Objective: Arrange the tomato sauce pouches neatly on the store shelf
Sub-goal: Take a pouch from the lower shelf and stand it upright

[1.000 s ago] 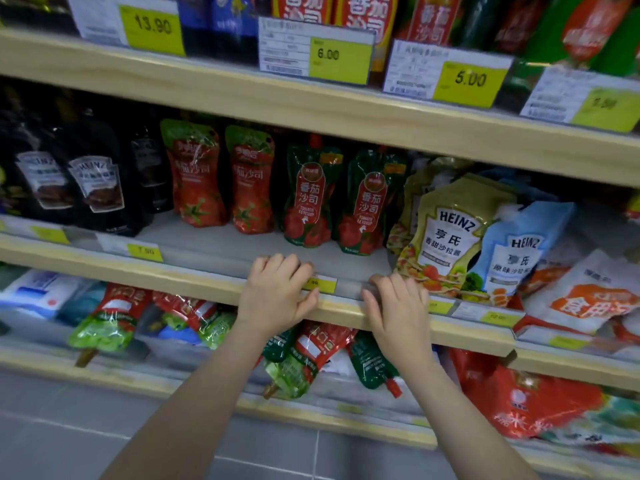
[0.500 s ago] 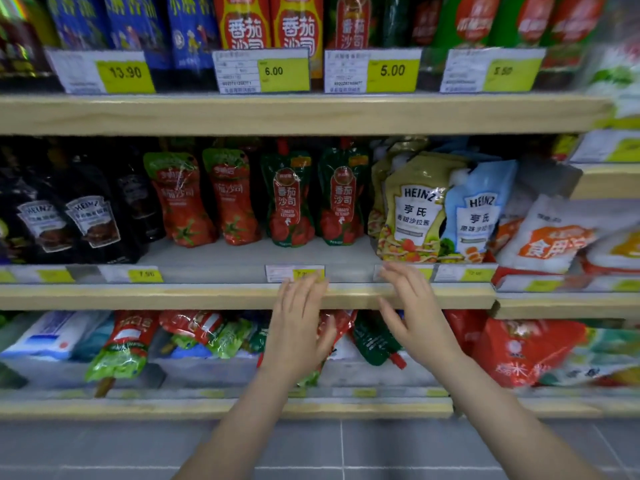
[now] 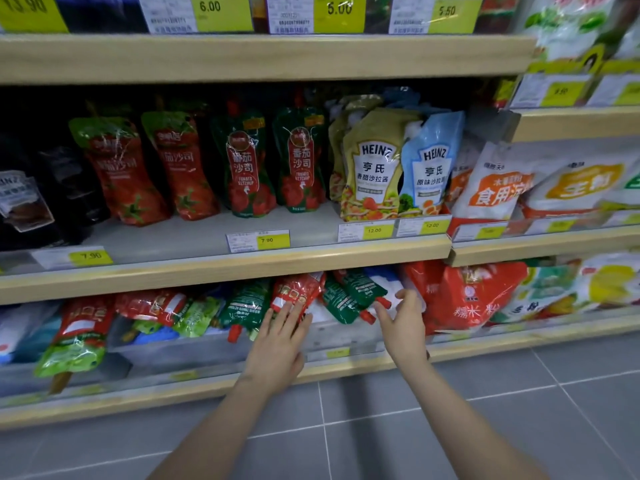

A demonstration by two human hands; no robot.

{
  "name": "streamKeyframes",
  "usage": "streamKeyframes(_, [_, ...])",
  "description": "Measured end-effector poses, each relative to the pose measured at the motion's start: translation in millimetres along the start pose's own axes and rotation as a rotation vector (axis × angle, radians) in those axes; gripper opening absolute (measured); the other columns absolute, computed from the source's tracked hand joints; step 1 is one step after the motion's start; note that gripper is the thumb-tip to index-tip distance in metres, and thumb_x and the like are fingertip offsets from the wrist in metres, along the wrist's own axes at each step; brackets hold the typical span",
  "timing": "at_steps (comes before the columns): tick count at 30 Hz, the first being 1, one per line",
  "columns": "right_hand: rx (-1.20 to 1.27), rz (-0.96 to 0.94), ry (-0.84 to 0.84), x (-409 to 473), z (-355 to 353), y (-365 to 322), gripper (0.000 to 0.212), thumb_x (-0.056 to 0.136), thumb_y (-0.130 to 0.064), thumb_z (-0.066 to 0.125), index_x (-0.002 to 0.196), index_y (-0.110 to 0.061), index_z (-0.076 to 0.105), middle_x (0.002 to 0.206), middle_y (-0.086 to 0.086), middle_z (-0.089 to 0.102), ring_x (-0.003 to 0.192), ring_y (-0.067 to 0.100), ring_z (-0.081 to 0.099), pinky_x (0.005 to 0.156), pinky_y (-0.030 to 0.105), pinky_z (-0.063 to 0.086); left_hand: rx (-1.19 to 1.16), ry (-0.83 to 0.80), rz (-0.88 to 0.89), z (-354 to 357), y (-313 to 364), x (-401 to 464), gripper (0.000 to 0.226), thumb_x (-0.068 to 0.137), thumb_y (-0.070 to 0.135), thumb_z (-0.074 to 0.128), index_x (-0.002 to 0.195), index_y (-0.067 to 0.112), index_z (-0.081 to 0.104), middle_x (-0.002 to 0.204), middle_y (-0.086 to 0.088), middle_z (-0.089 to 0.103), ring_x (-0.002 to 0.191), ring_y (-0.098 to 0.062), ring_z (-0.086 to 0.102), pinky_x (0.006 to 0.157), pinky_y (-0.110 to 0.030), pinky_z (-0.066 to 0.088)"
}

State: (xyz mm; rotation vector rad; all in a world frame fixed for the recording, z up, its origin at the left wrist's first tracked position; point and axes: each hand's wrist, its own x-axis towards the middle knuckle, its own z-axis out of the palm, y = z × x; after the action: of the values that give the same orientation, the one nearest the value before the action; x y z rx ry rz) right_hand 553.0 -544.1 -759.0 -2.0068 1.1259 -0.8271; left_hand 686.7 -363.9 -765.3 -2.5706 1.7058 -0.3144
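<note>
While both hands are held empty with fingers spread, the left hand [image 3: 277,344] and right hand [image 3: 403,327] near the tumbled tomato sauce pouches [image 3: 294,297] on the lower shelf [image 3: 485,346], 1 pouch should be gripped and stood upright

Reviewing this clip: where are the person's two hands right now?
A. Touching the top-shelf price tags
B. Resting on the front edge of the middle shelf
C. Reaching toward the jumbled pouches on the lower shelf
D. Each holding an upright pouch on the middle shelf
C: the left hand and right hand are open, extended at the toppled ketchup pouches on the lower shelf, gripping nothing.
</note>
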Motion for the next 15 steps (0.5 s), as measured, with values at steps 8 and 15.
streamKeyframes(8, [0.201,0.03,-0.109,11,11,-3,0.016,0.087,-0.003,0.058,0.08,-0.006,0.044,0.068,0.003,0.053,0.06,0.019,0.053,0.047,0.009,0.039,0.001,0.035,-0.021,6,-1,0,0.066,0.07,0.03,0.069,0.131,0.013,0.053,0.143,-0.012,0.044,0.131,-0.031,0.042,0.106,-0.053,0.032])
streamKeyframes(15, [0.168,-0.149,-0.06,-5,-31,-4,0.015,0.085,-0.012,0.063,0.079,-0.015,0.05,0.068,0.004,0.06,0.062,0.022,0.059,0.059,0.032,0.046,-0.143,-0.043,-0.053,5,1,6,0.073,0.091,0.041,0.043,0.149,0.017,0.007,0.158,-0.005,0.006,0.144,-0.023,0.005,0.116,-0.045,0.0])
